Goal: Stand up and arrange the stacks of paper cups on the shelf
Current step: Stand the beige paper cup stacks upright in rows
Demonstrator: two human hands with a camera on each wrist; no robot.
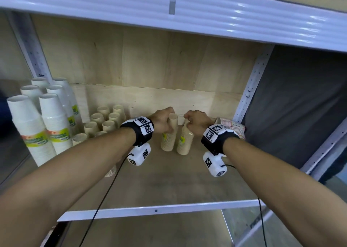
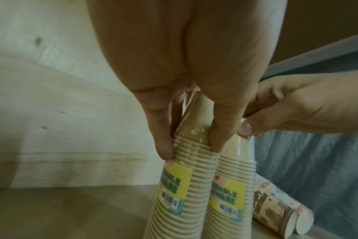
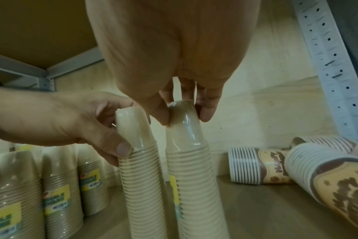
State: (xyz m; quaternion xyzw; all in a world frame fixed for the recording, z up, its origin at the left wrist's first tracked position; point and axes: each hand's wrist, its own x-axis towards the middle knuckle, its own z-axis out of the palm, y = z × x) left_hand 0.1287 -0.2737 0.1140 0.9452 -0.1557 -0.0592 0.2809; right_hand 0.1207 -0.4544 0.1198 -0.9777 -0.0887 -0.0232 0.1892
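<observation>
Two wrapped stacks of beige paper cups stand upright side by side in the middle of the wooden shelf [image 1: 169, 181]. My left hand [image 1: 164, 122] grips the top of the left stack [image 1: 169, 139], fingers [image 2: 164, 145] curled round it. My right hand [image 1: 196, 122] pinches the top of the right stack [image 1: 185, 143], its fingertips [image 3: 206, 113] round the wrapped top cup [image 3: 182, 116]. Both stacks carry yellow labels [image 2: 174, 186]. Two or more patterned brown cup stacks [image 3: 260, 166] lie on their sides at the right.
Several upright beige stacks [image 1: 105, 123] stand left of my hands, and taller white stacks [image 1: 45, 119] fill the far left. A perforated metal upright [image 1: 251, 85] bounds the shelf on the right. The shelf above [image 1: 172, 12] hangs low overhead.
</observation>
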